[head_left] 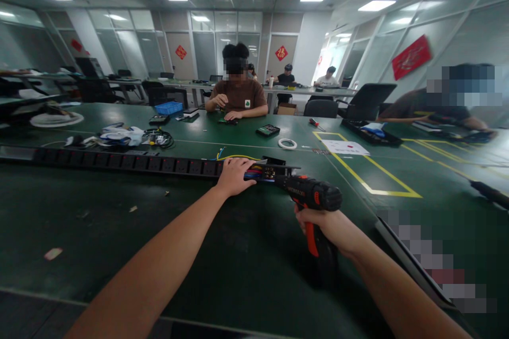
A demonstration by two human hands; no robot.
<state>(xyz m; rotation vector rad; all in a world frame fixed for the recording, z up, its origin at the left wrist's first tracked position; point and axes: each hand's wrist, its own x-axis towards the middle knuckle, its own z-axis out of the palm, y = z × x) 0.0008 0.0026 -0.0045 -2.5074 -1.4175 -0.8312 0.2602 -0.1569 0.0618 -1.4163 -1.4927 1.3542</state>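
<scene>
A long black power strip with a row of sockets lies across the green table. Over its right part rests my left hand, fingers curled across the far edge and gripping it. Beside that hand the strip's end is open, showing coloured wires and a small circuit board. My right hand is wrapped around the handle of a black and orange cordless drill. The drill's nose points left at the open end of the strip; whether its bit touches anything is hidden.
Across the table a person handles small parts; another leans in at the right. Around lie a white ring of tape, a screwdriver, a paper sheet, a blue basket and bundled cables.
</scene>
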